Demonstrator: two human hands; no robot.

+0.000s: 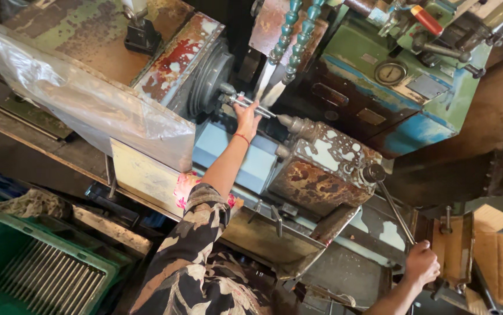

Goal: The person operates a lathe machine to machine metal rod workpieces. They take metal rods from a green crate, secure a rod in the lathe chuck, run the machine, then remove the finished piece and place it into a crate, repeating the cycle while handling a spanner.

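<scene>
Left hand (247, 116) grips a metal rod (251, 105) sticking out of the lathe chuck (210, 76). Right hand (421, 263) closed around long lever handle (396, 213) at the tailstock (321, 169).

Rusty, paint-flaked metal lathe (321, 169), glossy clear plastic sheet (82, 99), shiny steel rod (250, 105)

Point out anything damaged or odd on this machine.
The paint is badly worn: the tailstock and headstock cover are rusted and flaking. A plastic sheet hangs loosely over the machine's left side. The left hand holds a metal rod.
</scene>
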